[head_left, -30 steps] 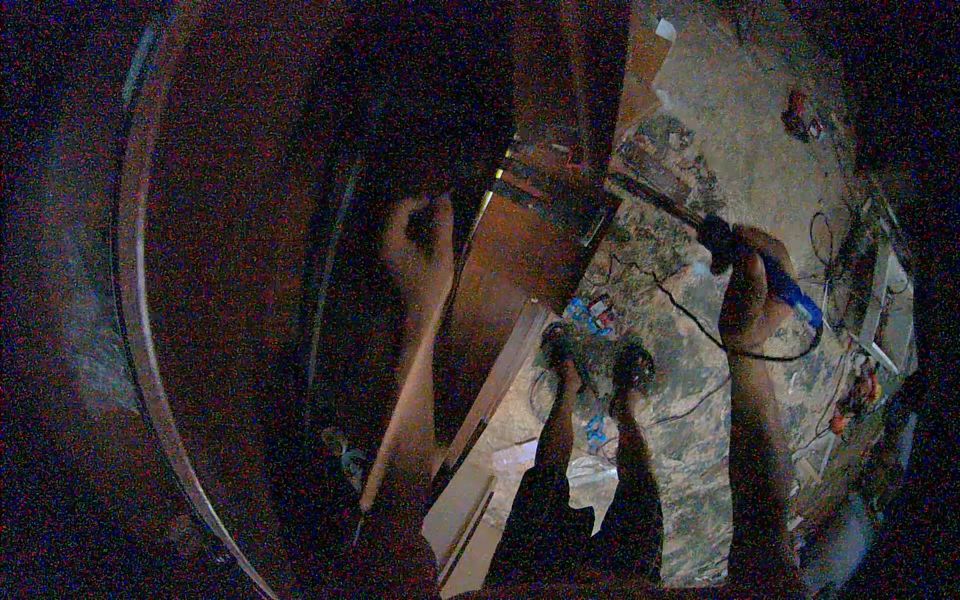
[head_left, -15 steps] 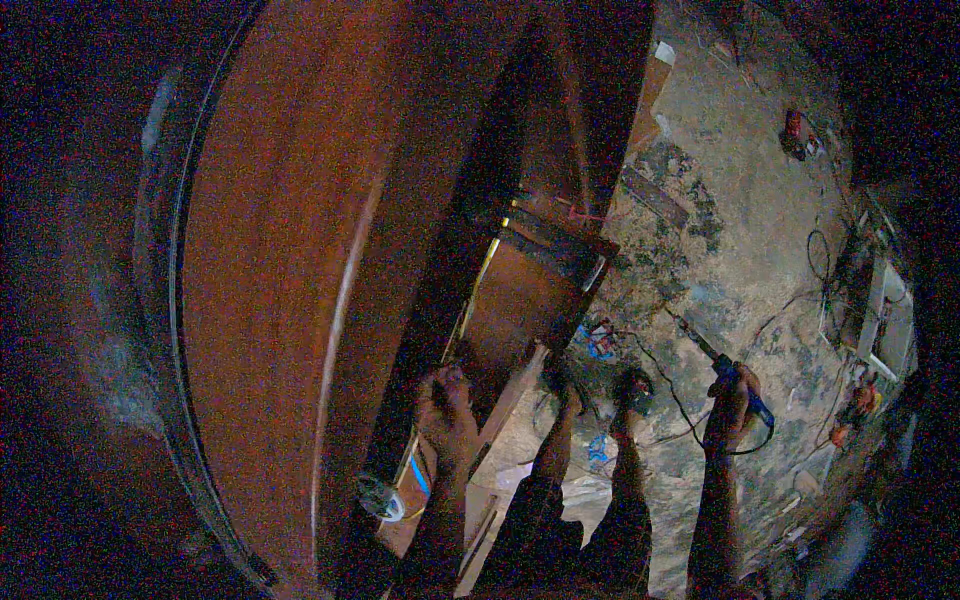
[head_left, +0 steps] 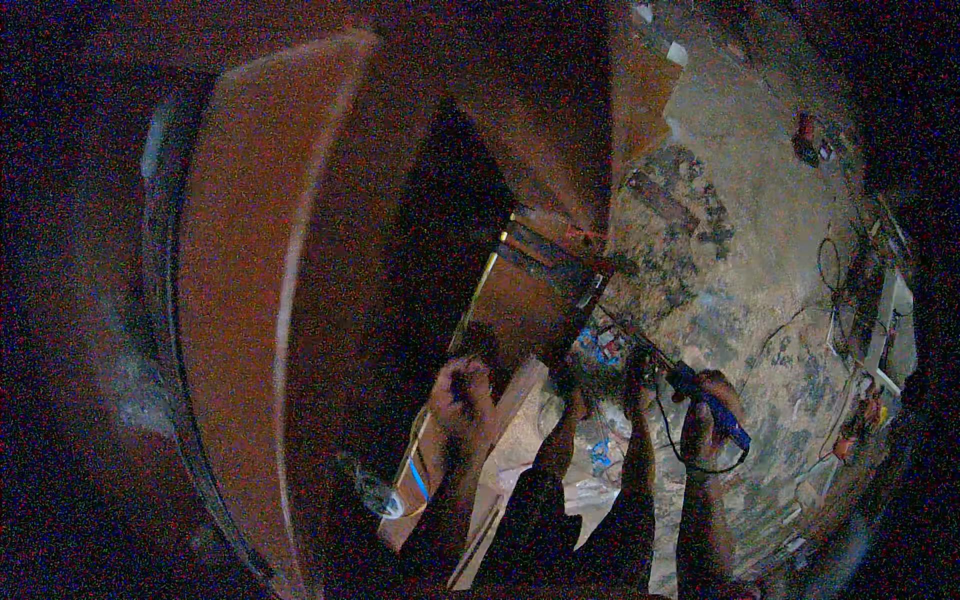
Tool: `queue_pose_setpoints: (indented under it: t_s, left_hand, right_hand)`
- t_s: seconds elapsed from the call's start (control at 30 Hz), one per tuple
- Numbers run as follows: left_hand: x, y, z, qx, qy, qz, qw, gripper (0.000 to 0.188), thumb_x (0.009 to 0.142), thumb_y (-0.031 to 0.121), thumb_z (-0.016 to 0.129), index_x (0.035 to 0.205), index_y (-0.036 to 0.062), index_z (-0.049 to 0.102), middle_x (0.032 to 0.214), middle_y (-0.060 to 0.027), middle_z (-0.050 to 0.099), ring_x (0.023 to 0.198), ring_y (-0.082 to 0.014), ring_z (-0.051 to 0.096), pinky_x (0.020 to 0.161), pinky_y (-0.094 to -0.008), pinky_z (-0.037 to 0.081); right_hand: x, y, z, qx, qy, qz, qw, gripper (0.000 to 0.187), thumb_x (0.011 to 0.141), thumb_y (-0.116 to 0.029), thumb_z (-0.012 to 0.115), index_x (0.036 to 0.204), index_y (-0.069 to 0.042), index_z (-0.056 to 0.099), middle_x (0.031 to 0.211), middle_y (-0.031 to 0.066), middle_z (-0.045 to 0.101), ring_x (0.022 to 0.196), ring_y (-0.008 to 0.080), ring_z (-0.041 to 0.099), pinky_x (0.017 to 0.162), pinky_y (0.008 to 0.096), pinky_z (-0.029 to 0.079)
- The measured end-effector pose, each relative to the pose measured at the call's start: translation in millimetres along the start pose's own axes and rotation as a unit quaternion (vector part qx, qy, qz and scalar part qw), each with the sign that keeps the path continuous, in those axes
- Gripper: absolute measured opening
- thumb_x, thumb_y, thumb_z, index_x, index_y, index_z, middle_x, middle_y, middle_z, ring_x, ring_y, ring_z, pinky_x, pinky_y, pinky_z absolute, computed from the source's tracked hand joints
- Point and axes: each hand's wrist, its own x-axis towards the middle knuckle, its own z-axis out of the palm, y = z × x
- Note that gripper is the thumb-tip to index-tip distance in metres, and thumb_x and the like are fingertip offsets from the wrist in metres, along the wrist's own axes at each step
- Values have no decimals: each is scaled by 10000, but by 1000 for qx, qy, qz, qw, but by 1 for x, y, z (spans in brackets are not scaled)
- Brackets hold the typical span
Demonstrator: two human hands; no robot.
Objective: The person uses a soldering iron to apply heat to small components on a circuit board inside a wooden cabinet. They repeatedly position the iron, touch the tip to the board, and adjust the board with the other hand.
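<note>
My right hand [head_left: 708, 405] is closed around a blue-handled corded tool [head_left: 722, 412] with a long thin shaft. The shaft points up and left, its end close to the right edge of a brown panel [head_left: 530, 310]. A dark cord loops from the handle's lower end. My left hand [head_left: 465, 388] is closed over the near part of the panel, fingers curled; what they hold, if anything, is too dark to make out. Dark bands cross the panel's far part, and a bright yellowish strip [head_left: 480, 285] runs along its left edge.
A large reddish-brown wooden piece [head_left: 235, 270] fills the left. A shiny roll [head_left: 383, 498] lies near the panel's lower end. My feet [head_left: 570, 385] stand on the stained floor [head_left: 740, 200], by blue scraps [head_left: 600, 455]. Cables and a red object [head_left: 805, 138] lie at right.
My right hand has moved left and slightly down, bringing the tool's shaft from over the floor toward the panel. My left hand has shifted slightly right, its fingers still curled.
</note>
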Motion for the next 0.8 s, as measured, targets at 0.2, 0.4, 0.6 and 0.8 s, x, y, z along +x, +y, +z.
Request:
queue_pose_setpoints:
  t_s: [0.2,0.4,0.6,0.8]
  left_hand:
    - [21,18,7,-179,-52,-45,982,146,907,65,597,1046,40,562,817,-13,612,695,-79,548,612,-217,446]
    - [6,42,49,-38,183,129,974,111,904,106,623,990,45,591,726,12,593,640,-51,516,571,-196,413]
    - [13,45,48,23,218,212,952,106,873,104,648,933,27,608,747,-15,611,628,-68,519,567,-207,421]
    - [6,43,51,-50,214,125,967,108,856,112,664,902,25,622,746,-20,616,651,-79,537,585,-213,432]
  right_hand:
    - [58,-23,14,-204,-197,-48,958,273,749,-180,696,1012,-104,689,891,112,678,815,307,633,746,392,511]
    - [95,-17,44,-262,-234,-132,927,187,850,-203,618,974,-64,638,827,114,643,744,276,631,651,370,504]
    - [116,-16,68,-249,-225,-90,938,206,835,-196,634,1018,-106,660,851,114,646,741,269,629,649,359,500]
    - [140,-14,87,-212,-269,-138,930,239,818,-158,662,1051,-101,675,866,111,652,749,246,636,658,349,505]
